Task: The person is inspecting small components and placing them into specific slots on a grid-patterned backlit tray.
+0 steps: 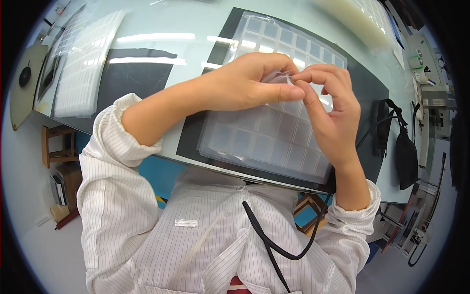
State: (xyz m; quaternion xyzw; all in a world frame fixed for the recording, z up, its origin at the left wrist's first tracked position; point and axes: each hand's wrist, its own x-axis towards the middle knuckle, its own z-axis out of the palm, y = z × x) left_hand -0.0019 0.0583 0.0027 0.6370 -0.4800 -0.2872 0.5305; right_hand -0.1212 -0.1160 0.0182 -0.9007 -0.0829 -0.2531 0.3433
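Note:
A stack of clear plastic sheets, marked into a grid of square pockets, lies on a black mat in front of me. Both hands are above the middle of the stack. My left hand is closed, thumb and fingers pinching a crumpled piece of clear plastic film. Close against it, my right hand also pinches the film between thumb and forefinger, its other fingers curled. Whether this film is part of the top sheet, I cannot make out.
Whitish gridded sheets are stacked at the left, beside a dark flat sheet. More translucent sheets lie at the far right. A black pouch with a strap rests at the table's right edge. A black cable crosses my lap.

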